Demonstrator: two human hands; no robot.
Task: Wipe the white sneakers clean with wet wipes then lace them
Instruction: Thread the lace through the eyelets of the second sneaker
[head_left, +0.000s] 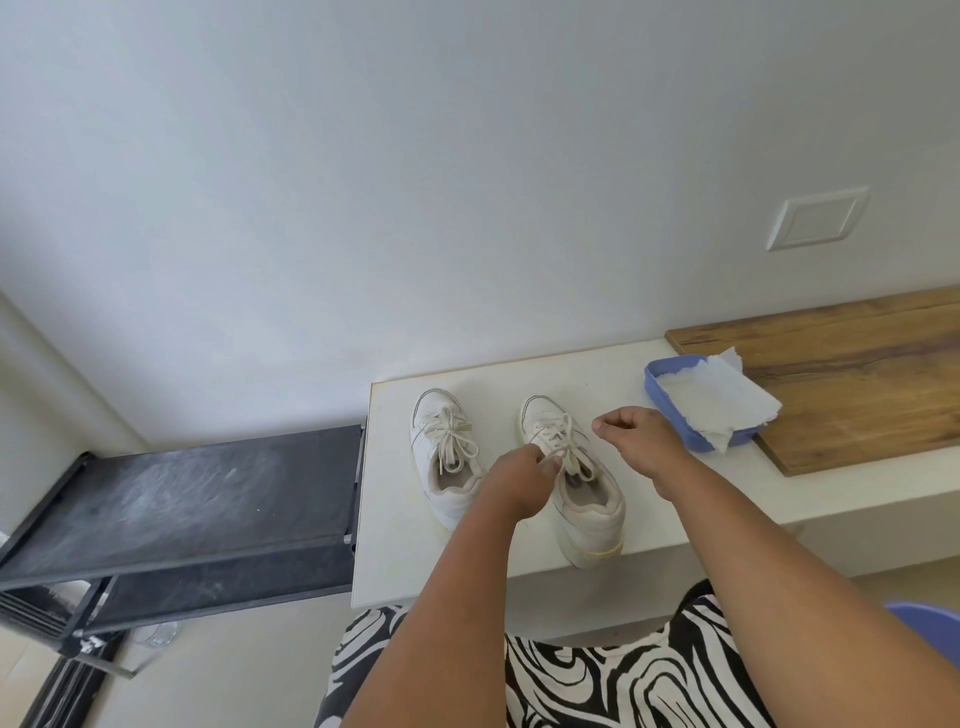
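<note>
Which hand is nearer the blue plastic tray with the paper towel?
Right. The right hand is beside the blue plastic tray; the left hand is farther away, at the right sneaker's laces.

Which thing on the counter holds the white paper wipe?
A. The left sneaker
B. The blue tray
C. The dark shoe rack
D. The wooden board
B: the white paper wipe lies in the blue tray, with one end draped over the tray's edge onto the wooden board; the two sneakers stand apart from it, nearer the counter's left end.
</note>
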